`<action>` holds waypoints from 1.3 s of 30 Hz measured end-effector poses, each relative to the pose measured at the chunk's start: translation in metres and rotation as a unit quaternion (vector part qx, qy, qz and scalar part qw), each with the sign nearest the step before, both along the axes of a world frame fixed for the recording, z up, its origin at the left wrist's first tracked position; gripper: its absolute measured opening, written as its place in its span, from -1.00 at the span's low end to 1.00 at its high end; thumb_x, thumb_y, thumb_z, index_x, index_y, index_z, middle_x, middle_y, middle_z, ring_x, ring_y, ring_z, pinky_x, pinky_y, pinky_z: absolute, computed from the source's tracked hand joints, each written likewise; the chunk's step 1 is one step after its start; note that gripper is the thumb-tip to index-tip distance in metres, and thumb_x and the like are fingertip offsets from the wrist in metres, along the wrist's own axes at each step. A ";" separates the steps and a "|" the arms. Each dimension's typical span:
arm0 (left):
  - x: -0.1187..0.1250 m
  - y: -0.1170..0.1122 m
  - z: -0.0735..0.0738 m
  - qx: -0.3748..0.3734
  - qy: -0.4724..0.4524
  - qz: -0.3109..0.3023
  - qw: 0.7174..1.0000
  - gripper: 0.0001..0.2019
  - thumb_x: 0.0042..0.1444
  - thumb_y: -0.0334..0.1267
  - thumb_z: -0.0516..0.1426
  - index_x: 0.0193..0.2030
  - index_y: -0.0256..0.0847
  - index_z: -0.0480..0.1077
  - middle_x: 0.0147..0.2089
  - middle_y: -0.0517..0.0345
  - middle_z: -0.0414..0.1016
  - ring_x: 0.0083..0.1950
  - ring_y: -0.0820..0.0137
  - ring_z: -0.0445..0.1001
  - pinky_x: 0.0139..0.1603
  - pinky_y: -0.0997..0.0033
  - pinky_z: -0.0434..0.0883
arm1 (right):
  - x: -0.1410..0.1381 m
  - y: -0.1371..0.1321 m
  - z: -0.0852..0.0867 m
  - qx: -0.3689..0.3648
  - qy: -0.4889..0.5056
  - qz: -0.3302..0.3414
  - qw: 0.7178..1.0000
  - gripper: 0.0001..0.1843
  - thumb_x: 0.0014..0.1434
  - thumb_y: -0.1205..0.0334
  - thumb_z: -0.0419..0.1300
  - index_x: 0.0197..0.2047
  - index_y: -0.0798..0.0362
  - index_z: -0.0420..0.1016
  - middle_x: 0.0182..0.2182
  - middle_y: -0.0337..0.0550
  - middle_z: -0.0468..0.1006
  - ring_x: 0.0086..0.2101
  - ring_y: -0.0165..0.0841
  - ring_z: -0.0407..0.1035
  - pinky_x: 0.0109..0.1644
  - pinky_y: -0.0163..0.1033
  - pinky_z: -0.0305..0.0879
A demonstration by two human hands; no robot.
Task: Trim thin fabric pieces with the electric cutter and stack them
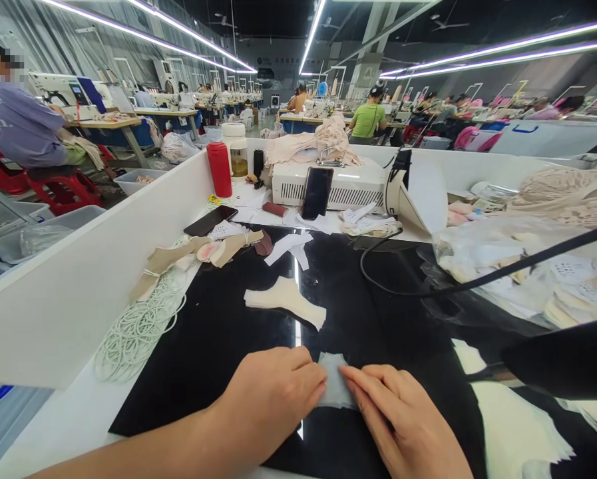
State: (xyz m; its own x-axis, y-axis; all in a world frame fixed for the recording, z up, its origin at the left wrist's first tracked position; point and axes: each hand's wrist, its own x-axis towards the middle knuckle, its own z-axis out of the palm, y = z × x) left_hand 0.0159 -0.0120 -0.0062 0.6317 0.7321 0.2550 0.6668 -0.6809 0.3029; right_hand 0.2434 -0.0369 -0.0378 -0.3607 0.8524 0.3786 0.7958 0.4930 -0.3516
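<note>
A small, pale, sheer fabric piece [334,380] lies low over the glossy black work surface [378,306], between my two hands. My left hand [273,402] is closed, its curled fingers gripping the piece at the left edge. At the right edge, my right hand [402,419] pinches it between thumb and fingertips. Beyond them, a cream fabric cutout [285,299] with a wide middle and two arms rests flat, touched by neither hand. Farther back are white paper-like cutouts [291,249].
Coiled pale cord [138,332] and beige straps [178,259] lie left, near a phone [211,219]. At the back stand a red bottle [219,169] and white machine [348,183]. A black cable [458,289] crosses the right side, above bagged pieces [532,266]. Cream fabric stacks [512,426] sit right.
</note>
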 end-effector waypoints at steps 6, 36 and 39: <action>-0.001 0.000 -0.004 -0.010 -0.026 0.006 1.000 -0.82 0.42 -0.38 0.10 -0.22 -0.18 0.48 -0.35 0.23 0.47 -0.37 0.40 0.47 -0.41 0.39 0.22 | 0.002 -0.002 -0.002 0.017 -0.013 -0.001 1.000 -0.72 0.50 0.13 0.05 0.15 -0.10 0.49 -0.20 -0.17 0.55 -0.26 -0.33 0.49 -0.17 -0.25 0.52; 0.007 -0.002 -0.015 0.202 0.013 -0.085 0.976 -0.76 0.51 -0.30 0.01 0.03 -0.34 0.48 0.02 0.10 0.60 0.10 0.36 0.56 0.19 0.35 0.49 | -0.011 0.003 -0.001 0.059 0.007 -0.003 0.998 -0.72 0.52 0.19 -0.05 0.01 -0.03 0.49 -0.30 -0.18 0.53 -0.37 -0.33 0.45 -0.32 -0.20 0.51; 0.008 -0.001 -0.017 0.218 0.015 -0.078 0.973 -0.73 0.52 -0.28 -0.03 0.02 -0.33 0.48 0.05 0.09 0.61 0.10 0.36 0.57 0.15 0.35 0.53 | -0.011 0.003 -0.001 0.058 0.009 -0.005 0.998 -0.72 0.52 0.18 -0.06 0.02 -0.06 0.48 -0.30 -0.19 0.54 -0.37 -0.33 0.46 -0.33 -0.21 0.52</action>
State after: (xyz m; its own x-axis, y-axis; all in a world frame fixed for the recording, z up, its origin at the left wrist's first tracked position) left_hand 0.0240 -0.0131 -0.0231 0.7386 0.4529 0.4994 0.5486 -0.8343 -0.0549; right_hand 0.2328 -0.0338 -0.0384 -0.3442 0.8058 0.4819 0.7948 0.5233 -0.3073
